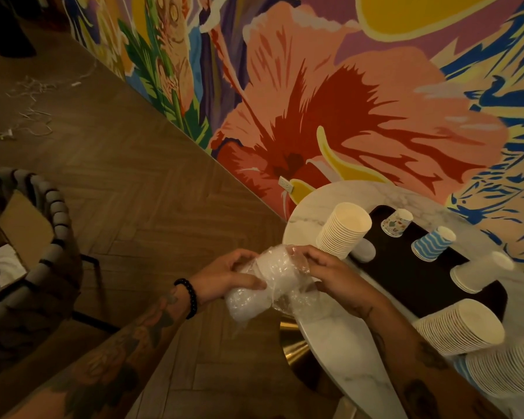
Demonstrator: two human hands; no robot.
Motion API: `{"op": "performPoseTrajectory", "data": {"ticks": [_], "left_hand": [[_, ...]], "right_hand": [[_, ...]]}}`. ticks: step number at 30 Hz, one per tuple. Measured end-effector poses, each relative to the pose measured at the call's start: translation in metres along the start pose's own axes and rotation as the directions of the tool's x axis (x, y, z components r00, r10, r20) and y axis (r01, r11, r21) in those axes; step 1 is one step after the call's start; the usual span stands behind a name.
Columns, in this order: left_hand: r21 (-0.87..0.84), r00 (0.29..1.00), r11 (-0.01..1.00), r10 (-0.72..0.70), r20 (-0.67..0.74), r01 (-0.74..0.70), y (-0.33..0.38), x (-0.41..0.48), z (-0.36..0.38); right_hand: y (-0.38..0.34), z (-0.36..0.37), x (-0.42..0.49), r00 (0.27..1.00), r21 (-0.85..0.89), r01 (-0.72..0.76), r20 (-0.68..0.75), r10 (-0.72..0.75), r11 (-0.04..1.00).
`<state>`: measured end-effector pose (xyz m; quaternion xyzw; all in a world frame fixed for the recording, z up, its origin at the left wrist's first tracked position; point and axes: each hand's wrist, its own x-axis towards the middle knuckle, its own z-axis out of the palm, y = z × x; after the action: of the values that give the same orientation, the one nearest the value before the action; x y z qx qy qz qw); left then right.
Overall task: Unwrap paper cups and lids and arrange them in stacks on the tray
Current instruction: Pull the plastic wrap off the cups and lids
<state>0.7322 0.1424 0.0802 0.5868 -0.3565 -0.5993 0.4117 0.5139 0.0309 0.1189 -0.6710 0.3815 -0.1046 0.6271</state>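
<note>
Got a tall stack of plain white paper cups (pixel 460 328) near right on the white marble bench (pixel 330 337). Then gripping a clear crinkly plastic-wrapped bundle (pixel 270 282) with left hand (pixel 224 279) and right hand (pixel 327 273), fingers curled round it, just off the bench's left edge. Farther on the black tray (pixel 421 276), a blue wavy-striped cup stack (pixel 433 243).

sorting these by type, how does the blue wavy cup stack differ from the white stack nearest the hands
The blue stack has wavy blue and white stripes, while the white stack is plain. The blue stack holds only a few cups and the white stack many, so the white stack is much longer. Both are upside down, bases up.
</note>
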Motion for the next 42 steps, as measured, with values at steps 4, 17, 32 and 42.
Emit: {"op": "performPoseTrajectory", "data": {"ticks": [4, 17, 32, 42], "left_hand": [[-0.071, 1.0, 0.997, 0.001, -0.016, -0.002, 0.003, 0.0, 0.001], [-0.174, 1.0, 0.984, -0.019, -0.002, 0.018, -0.006, 0.004, 0.001], [0.183, 0.992, 0.983, -0.001, -0.124, 0.023, 0.002, 0.008, 0.017], [0.062, 0.984, 0.985, 0.167, -0.065, -0.163, 0.006, 0.009, 0.017]], "right_hand": [[0.002, -0.002, -0.002, 1.0, 0.049, 0.014, -0.025, -0.013, 0.999], [0.009, -0.001, 0.003, 0.998, -0.129, 0.058, -0.025, -0.062, 0.99], [0.01, 0.003, -0.003, 0.998, -0.096, 0.052, -0.02, -0.054, 0.994], [0.018, 0.006, -0.001, 0.972, -0.106, 0.109, -0.197, -0.128, 0.988]]}}
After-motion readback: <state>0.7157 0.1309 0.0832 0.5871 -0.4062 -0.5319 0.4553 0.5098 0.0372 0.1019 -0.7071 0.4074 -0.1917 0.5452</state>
